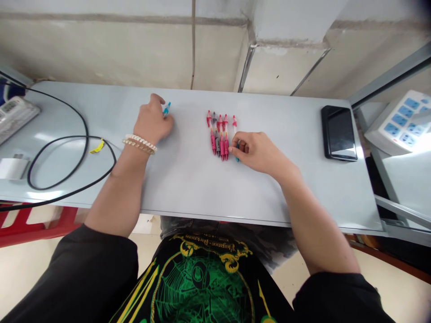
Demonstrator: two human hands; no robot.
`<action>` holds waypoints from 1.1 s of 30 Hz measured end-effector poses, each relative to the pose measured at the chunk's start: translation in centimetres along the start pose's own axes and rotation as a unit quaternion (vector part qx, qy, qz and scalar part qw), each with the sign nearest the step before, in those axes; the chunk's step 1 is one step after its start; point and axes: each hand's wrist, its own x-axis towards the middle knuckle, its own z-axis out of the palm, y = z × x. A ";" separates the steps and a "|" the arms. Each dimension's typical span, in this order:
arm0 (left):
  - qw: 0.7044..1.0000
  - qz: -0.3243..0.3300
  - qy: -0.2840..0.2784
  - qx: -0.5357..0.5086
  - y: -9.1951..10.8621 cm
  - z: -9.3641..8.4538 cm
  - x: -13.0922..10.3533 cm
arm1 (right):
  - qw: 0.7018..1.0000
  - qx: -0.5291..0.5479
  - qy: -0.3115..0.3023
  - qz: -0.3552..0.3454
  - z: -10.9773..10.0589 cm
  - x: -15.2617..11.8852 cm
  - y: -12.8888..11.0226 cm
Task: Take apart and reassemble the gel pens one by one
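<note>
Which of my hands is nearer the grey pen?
Right. The right hand is close by, to the right of the grey pen; the left hand is farther off, to its left.

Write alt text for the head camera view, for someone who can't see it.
A person's left hand is at a light-blue pen, the right hand at a red-topped pen, beside a row of three pink pens and one grey pen on a pale table. A black cable lies left.
</note>
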 end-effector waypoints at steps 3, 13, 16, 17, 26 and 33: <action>0.999 0.034 0.012 -0.039 -1.5 -0.4 0.6 | 1.000 -0.022 0.009 0.006 -0.1 0.0 0.0; 0.997 0.050 -0.052 0.006 -2.7 -1.2 1.2 | 0.970 0.201 0.111 0.074 -0.1 0.5 0.1; 0.997 0.063 -0.013 0.030 -1.8 -0.7 1.0 | 0.941 0.299 0.151 0.041 0.4 0.7 -0.3; 0.997 0.071 -0.013 0.011 -1.2 -0.4 0.7 | 0.929 0.332 0.160 0.020 0.6 0.7 -0.5; 0.925 0.010 -0.238 -0.297 5.2 4.0 -5.5 | 0.852 0.515 0.086 -0.023 2.1 0.9 -2.0; 0.934 0.015 -0.126 -0.333 3.8 6.5 -6.9 | 0.896 0.405 0.182 -0.008 3.1 0.4 -2.4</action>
